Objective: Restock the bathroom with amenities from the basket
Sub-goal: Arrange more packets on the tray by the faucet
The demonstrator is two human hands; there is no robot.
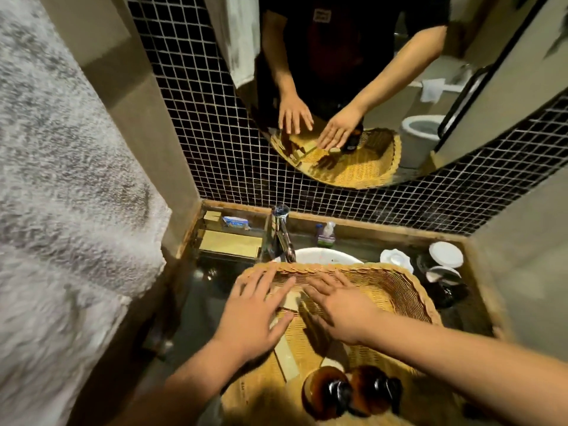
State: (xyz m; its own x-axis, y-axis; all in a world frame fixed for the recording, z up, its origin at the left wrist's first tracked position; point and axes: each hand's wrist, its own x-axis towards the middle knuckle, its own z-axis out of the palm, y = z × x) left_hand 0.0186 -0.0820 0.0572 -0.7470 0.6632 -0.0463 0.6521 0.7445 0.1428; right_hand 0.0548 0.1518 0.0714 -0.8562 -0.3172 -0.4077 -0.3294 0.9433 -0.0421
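Woven wicker basket [399,290] rests over the sink on the counter [196,302], holding flat tan packets [290,298] and two amber bottles [325,392]. Left hand [255,318] and right hand [341,312] hover splayed, each grip wide and empty. Sorting appears underway; next, pinch one slim packet for the acrylic tray [230,244].

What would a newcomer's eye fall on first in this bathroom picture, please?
First, the wicker basket resting over the sink, with the left hand and right hand spread flat over the pale packets inside it. Next, two amber bottles at the basket's near end. Above, the mirror on the dark mosaic wall repeats both hands and the basket.
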